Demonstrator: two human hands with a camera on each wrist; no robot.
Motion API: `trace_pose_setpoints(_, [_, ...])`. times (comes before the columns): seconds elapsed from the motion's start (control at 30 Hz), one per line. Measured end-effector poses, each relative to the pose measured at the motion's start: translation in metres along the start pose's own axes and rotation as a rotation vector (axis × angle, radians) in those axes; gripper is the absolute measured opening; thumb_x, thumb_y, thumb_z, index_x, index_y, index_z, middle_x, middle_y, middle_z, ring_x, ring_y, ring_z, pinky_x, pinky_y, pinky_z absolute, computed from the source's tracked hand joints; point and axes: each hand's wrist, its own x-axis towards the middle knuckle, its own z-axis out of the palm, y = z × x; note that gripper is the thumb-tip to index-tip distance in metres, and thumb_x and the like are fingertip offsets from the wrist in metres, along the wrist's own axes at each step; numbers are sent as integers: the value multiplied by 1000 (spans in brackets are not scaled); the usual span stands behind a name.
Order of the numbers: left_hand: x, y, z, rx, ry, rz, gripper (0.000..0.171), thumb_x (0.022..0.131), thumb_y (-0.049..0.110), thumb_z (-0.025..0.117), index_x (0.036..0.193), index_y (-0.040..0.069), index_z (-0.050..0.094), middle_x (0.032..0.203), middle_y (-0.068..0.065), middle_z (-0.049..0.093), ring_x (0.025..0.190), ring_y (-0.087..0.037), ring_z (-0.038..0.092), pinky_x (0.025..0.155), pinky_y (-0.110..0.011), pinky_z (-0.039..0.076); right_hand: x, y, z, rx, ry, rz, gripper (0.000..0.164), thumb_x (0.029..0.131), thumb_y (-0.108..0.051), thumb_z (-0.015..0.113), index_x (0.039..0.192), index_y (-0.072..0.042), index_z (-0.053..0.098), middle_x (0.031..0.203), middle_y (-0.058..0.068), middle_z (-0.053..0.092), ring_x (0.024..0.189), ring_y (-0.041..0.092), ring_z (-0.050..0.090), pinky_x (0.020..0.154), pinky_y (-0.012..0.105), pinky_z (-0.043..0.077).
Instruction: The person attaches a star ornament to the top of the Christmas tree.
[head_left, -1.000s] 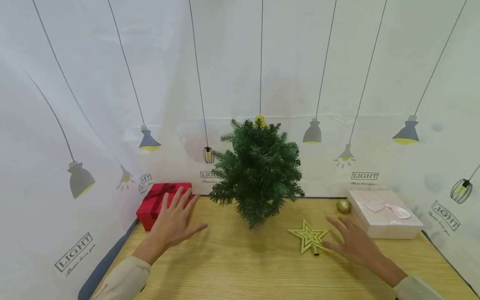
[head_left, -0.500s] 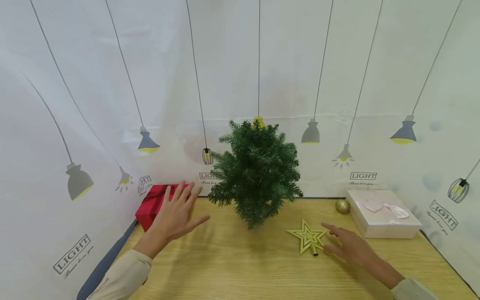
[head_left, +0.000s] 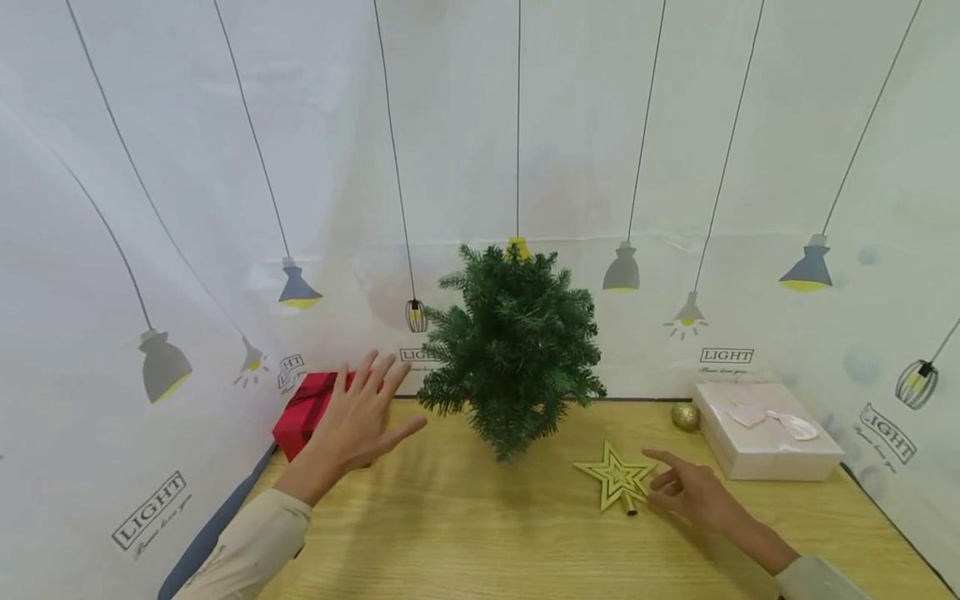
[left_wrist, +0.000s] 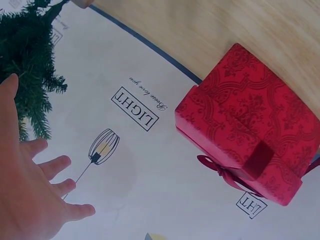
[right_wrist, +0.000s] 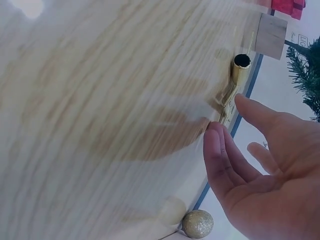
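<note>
A gold star tree topper [head_left: 617, 475] with a short hollow tube lies flat on the wooden table. My right hand [head_left: 693, 496] is at its right-hand points, thumb and fingertips right at the edge with a gap between them. In the right wrist view the middle fingers [right_wrist: 218, 150] bend down to the tabletop beside the star. My left hand [head_left: 352, 425] is spread in the air, overlapping the red gift box [head_left: 303, 412] in the head view; the left wrist view shows it apart from the box. Between the hands stands a small green Christmas tree [head_left: 517, 342].
A glittery gold ball ornament [head_left: 685, 415] sits beside a pale pink gift box [head_left: 768, 429] with a bow at the back right. A white backdrop [head_left: 450, 125] printed with lamps rises behind and along both sides of the table [head_left: 480, 542].
My right hand has moved slightly left to the star, and its fingers have bent more. My left hand has drifted up and right, away from the red gift box.
</note>
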Motion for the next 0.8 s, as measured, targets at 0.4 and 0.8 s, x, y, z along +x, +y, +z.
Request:
trace_pose_setpoints(0.4, [12, 6, -11, 20, 6, -5, 91, 94, 72, 57, 163, 16, 36, 166, -13, 34, 156, -39, 21, 121, -70, 10, 4, 2, 5, 59, 22, 45, 69, 84, -6, 86, 139, 14, 50, 96, 20, 75, 76, 21, 75, 64, 26, 59])
trace_pose_setpoints(0.8, [21, 9, -20, 6, 11, -1, 91, 95, 74, 54, 163, 15, 36, 166, -13, 35, 156, -39, 22, 122, -68, 11, 4, -2, 5, 111, -14, 85, 69, 84, -3, 85, 139, 16, 49, 97, 19, 73, 79, 24, 75, 68, 27, 59])
